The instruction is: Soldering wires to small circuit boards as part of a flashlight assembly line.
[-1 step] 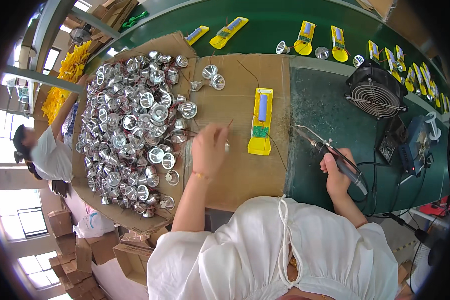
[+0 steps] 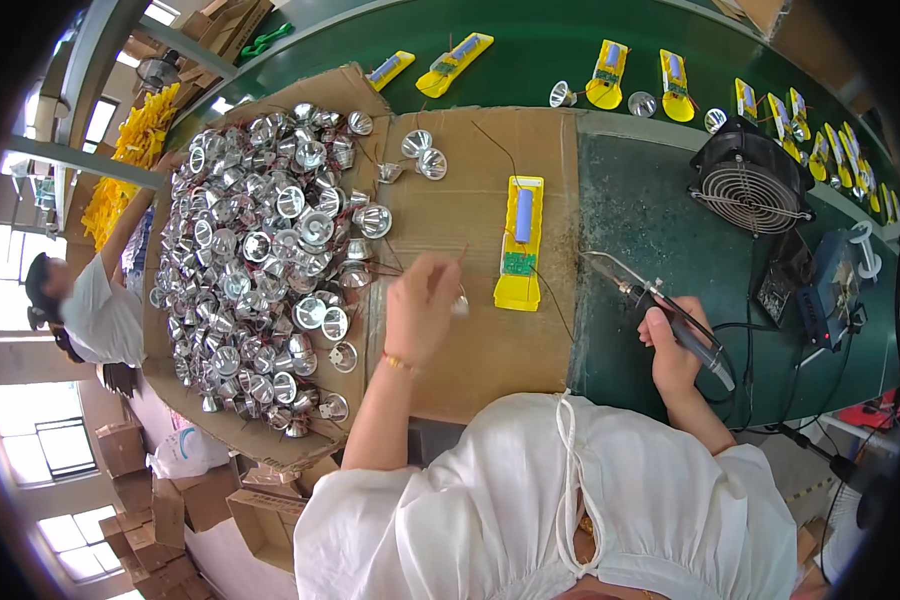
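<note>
My left hand is closed in a pinch over the cardboard. A thin reddish wire stands up from its fingers, and a small silver lamp reflector, blurred and mostly hidden, shows beside them. In my right hand is a soldering iron, its tip pointing up and left, with a thin curved metal tube alongside. Between the hands, apart from both, lies a yellow flashlight housing. It holds a purple battery cell and a green circuit board, with dark wires reaching out from it.
Many silver reflectors are heaped on cardboard at left. More yellow housings line the green bench behind. A black fan and a blue soldering station stand at right, with cables. Another person is at far left.
My left hand has shifted slightly to the right, and more of the small reflector shows beside its fingers. The right hand and soldering iron stay where they were.
</note>
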Demonstrator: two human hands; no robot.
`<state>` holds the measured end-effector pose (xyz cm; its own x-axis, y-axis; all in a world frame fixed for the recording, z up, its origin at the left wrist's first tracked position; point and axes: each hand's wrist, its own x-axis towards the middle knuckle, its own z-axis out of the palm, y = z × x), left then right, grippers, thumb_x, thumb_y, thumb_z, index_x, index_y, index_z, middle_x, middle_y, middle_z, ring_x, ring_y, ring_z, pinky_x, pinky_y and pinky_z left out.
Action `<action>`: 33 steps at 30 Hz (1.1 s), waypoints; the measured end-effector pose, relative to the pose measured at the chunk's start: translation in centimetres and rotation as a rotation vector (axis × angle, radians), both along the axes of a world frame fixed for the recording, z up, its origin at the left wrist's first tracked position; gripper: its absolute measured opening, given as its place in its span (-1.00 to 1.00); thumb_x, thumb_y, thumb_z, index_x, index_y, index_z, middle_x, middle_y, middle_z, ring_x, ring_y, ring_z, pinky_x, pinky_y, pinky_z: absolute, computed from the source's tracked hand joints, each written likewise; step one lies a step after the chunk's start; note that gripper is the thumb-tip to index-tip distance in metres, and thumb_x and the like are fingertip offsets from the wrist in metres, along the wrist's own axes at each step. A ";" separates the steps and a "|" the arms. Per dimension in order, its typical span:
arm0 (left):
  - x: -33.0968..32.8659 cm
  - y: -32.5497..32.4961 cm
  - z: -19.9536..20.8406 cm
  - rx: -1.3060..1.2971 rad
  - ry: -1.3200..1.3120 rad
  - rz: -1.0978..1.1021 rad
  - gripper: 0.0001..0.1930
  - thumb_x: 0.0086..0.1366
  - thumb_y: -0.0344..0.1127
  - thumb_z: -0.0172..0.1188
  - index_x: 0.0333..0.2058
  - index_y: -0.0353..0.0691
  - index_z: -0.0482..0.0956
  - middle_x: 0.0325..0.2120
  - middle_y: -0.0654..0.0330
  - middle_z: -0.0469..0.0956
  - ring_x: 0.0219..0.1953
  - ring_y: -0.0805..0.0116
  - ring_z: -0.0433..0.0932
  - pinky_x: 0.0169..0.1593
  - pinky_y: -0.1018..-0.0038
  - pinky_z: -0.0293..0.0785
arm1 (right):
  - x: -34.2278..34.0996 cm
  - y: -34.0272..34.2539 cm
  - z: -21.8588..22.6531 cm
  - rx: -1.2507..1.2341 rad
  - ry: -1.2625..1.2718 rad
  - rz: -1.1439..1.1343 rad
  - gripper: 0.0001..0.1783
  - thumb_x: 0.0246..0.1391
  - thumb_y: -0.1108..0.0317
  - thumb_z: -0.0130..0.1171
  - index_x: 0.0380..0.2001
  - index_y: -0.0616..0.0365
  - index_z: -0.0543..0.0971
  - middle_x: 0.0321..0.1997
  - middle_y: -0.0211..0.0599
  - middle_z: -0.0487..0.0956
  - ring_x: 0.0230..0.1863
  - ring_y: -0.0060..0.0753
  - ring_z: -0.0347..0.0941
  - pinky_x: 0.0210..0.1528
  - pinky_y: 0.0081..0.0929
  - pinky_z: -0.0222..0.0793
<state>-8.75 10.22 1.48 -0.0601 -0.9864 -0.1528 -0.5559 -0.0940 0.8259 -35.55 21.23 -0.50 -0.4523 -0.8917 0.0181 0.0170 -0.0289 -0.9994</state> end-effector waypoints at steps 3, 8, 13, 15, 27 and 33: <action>-0.9 2.0 0.0 0.121 0.052 -0.045 -0.82 0.14 -0.32 0.12 -0.38 -0.34 0.51 -0.63 0.18 0.54 -0.55 0.50 0.51 -0.43 0.56 0.40 | 0.8 -0.1 0.2 -0.032 0.043 0.116 -0.82 -0.03 0.42 0.19 -0.41 0.28 0.42 -0.59 -0.31 0.50 -0.58 -0.63 0.41 -0.52 -0.68 0.32; -2.3 3.0 -1.5 0.113 0.076 0.027 -0.79 0.13 -0.28 0.17 -0.47 -0.35 0.55 -0.65 0.18 0.52 -0.61 0.52 0.43 -0.49 0.56 0.35 | 2.5 -0.6 0.0 -0.041 0.250 0.243 -0.80 -0.09 0.41 0.24 -0.44 0.28 0.46 -0.61 -0.36 0.51 -0.60 -0.69 0.38 -0.54 -0.66 0.29; -2.9 2.6 -2.2 0.119 0.114 0.105 -0.80 0.11 -0.29 0.22 -0.49 -0.35 0.57 -0.70 0.20 0.49 -0.66 0.54 0.38 -0.53 0.55 0.31 | 3.3 -1.3 -0.1 -0.066 0.217 0.196 -0.80 -0.09 0.40 0.24 -0.44 0.28 0.46 -0.64 -0.37 0.51 -0.62 -0.68 0.39 -0.55 -0.67 0.29; -3.1 2.4 -2.3 0.072 0.169 0.092 -0.80 0.11 -0.29 0.22 -0.50 -0.36 0.57 -0.69 0.20 0.49 -0.65 0.53 0.39 -0.53 0.55 0.31 | 3.3 -1.5 0.0 -0.051 0.233 0.200 -0.79 -0.09 0.40 0.25 -0.44 0.28 0.46 -0.64 -0.36 0.51 -0.62 -0.68 0.39 -0.56 -0.67 0.29; -3.6 2.2 -2.9 -0.042 0.130 0.090 -0.81 0.08 -0.33 0.24 -0.55 -0.36 0.55 -0.68 0.15 0.46 -0.66 0.45 0.39 -0.52 0.53 0.32 | 3.8 -2.1 -0.3 -0.052 0.085 0.159 -0.82 -0.09 0.45 0.23 -0.46 0.28 0.44 -0.63 -0.35 0.52 -0.60 -0.69 0.41 -0.55 -0.69 0.31; -3.8 2.1 -2.9 -0.025 0.098 0.104 -0.80 0.07 -0.32 0.24 -0.56 -0.37 0.55 -0.70 0.14 0.47 -0.67 0.43 0.40 -0.52 0.52 0.32 | 3.9 -2.3 -0.5 -0.098 0.204 0.199 -0.83 -0.08 0.45 0.22 -0.46 0.27 0.43 -0.66 -0.40 0.50 -0.62 -0.71 0.39 -0.57 -0.70 0.29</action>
